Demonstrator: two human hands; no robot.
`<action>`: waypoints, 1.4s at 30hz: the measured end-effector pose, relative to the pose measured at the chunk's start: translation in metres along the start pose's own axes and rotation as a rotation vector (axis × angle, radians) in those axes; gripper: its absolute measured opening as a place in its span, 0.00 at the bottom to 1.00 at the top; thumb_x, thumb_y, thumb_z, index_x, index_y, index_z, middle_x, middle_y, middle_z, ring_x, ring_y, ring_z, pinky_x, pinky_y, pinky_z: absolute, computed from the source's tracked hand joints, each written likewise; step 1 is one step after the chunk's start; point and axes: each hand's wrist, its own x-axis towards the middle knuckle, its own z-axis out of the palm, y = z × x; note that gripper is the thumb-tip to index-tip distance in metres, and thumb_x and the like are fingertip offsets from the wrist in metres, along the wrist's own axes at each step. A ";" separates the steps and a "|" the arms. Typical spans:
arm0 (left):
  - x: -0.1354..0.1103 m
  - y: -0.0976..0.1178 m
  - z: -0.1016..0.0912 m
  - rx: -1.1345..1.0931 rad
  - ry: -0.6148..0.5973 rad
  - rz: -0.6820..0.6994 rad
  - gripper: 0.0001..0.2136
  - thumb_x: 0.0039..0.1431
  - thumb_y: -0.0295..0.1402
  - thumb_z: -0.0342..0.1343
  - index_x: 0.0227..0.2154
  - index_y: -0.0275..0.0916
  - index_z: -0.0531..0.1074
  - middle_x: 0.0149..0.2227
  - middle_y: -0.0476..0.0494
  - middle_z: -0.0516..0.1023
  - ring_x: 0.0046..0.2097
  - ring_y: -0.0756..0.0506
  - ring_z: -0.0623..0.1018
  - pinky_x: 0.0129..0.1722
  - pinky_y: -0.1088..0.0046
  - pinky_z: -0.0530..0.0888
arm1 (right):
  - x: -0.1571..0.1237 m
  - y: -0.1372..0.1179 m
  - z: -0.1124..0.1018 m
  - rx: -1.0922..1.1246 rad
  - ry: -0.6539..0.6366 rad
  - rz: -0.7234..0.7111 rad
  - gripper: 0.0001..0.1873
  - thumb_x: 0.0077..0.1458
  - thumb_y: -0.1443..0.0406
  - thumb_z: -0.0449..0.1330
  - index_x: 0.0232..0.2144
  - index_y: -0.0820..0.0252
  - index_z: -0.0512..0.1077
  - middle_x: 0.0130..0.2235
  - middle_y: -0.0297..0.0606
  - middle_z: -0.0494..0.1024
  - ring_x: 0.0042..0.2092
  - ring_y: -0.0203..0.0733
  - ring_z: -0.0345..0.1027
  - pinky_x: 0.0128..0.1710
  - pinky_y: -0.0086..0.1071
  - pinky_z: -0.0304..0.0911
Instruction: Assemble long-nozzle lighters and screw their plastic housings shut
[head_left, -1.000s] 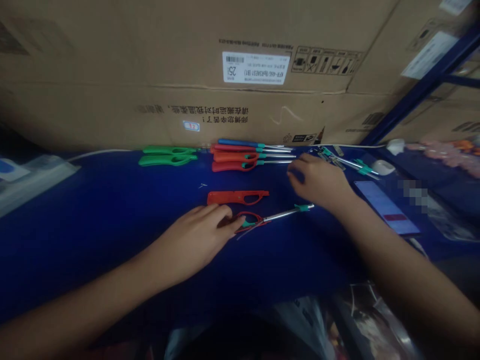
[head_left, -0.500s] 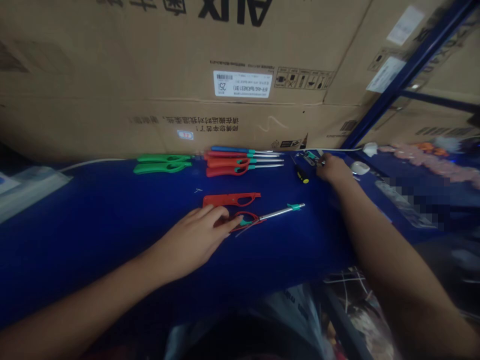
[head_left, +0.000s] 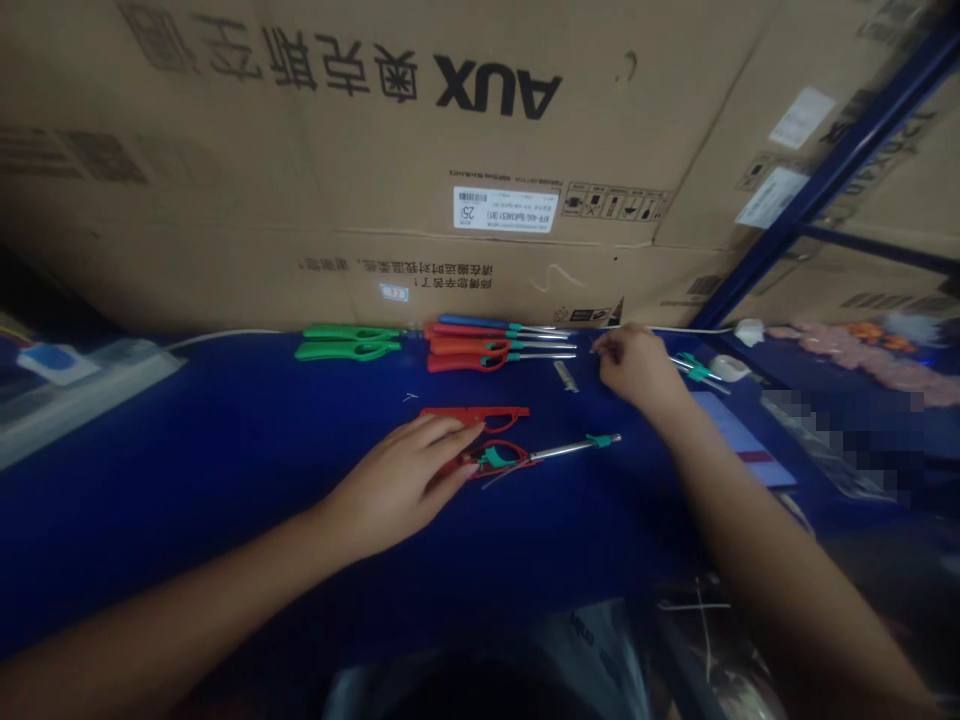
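Note:
My left hand (head_left: pixel 409 475) is closed on the handle of an opened red stick lighter (head_left: pixel 525 455), whose green trigger and long metal tube are exposed. The handle's end is hidden under my fingers. A loose red handle half (head_left: pixel 491 413) lies just behind it, close to my knuckles. At the back of the table my right hand (head_left: pixel 634 368) is curled with its fingertips together; what they hold, if anything, cannot be made out. A small grey metallic piece (head_left: pixel 566 376) lies left of that hand. Metal tubes with green parts (head_left: pixel 697 370) lie to its right.
Several lighters with red, orange and blue handles (head_left: pixel 469 345) lie along the cardboard box (head_left: pixel 337 200). Two green handles (head_left: pixel 349 350) are left of them. A purplish booklet (head_left: pixel 742 440) lies right, near a blue metal frame (head_left: pixel 817 190). Plastic bags (head_left: pixel 90 390) sit far left.
My right hand has moved left along the back of the table, and the yellow-and-black screwdriver no longer shows. The grey piece now shows beside the lighters. My left hand stays at the opened lighter.

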 end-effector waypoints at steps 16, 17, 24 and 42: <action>0.001 0.004 -0.014 0.004 -0.057 -0.119 0.14 0.61 0.39 0.58 0.49 0.44 0.76 0.46 0.44 0.79 0.49 0.39 0.78 0.49 0.60 0.76 | -0.020 -0.034 0.047 0.341 -0.260 -0.437 0.04 0.59 0.67 0.61 0.37 0.62 0.73 0.40 0.44 0.75 0.43 0.46 0.69 0.45 0.40 0.66; 0.001 0.003 -0.012 -0.017 -0.044 -0.122 0.13 0.62 0.39 0.57 0.48 0.44 0.76 0.46 0.44 0.79 0.49 0.39 0.78 0.50 0.60 0.76 | -0.020 -0.035 0.045 0.344 -0.253 -0.422 0.03 0.59 0.67 0.61 0.36 0.62 0.72 0.38 0.42 0.74 0.40 0.44 0.69 0.42 0.38 0.66; 0.004 0.007 0.001 -0.321 0.218 -0.217 0.19 0.65 0.41 0.58 0.56 0.44 0.74 0.54 0.43 0.79 0.55 0.41 0.76 0.59 0.60 0.71 | -0.043 -0.073 0.012 0.944 -0.387 -0.389 0.10 0.61 0.59 0.61 0.38 0.60 0.72 0.35 0.35 0.75 0.33 0.36 0.67 0.35 0.31 0.64; 0.006 0.001 -0.005 -0.731 0.172 -0.442 0.15 0.70 0.42 0.48 0.37 0.38 0.76 0.40 0.43 0.81 0.51 0.43 0.78 0.57 0.65 0.71 | -0.077 -0.090 -0.006 0.506 -0.587 -0.898 0.09 0.59 0.69 0.60 0.42 0.56 0.74 0.49 0.39 0.71 0.42 0.38 0.71 0.42 0.32 0.68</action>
